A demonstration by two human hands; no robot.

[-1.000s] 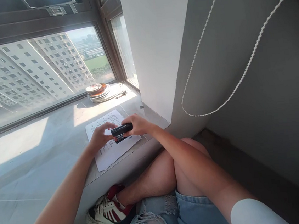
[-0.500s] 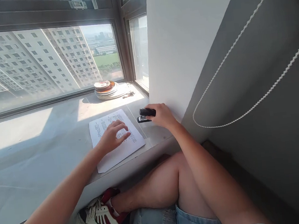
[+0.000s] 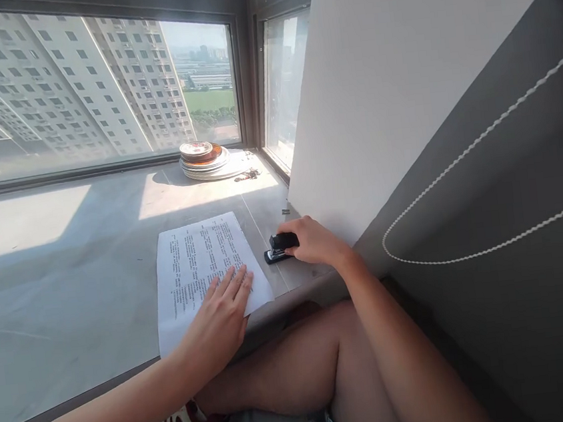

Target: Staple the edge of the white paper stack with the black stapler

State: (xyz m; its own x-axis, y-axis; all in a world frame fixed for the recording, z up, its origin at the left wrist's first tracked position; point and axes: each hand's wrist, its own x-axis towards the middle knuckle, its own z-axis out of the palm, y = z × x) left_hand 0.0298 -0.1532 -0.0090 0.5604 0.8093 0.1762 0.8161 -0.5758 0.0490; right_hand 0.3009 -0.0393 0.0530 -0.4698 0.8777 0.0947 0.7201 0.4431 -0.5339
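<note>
Printed sheets of paper (image 3: 186,261) lie on the window ledge, their near right edge reaching the ledge's front. My left hand (image 3: 226,307) rests on the lower right part of the paper, fingers stretched out, its thumb hidden. In my right hand (image 3: 315,241) is a black stapler (image 3: 283,240), gripped by its back end. Its jaws point left toward the paper and are apart from it. Whether the stapler's base touches the ledge I cannot tell.
A stack of plates (image 3: 204,162) stands at the back corner by the window, with a small dark bunch (image 3: 247,174) beside it. A little strip, perhaps staples (image 3: 285,211), lies near the wall. A white beaded cord (image 3: 442,262) hangs at the right.
My left hand has come down from above the paper and lies flat on it near the front edge. The paper has shifted a little nearer. The stapler is still held in my right hand.
</note>
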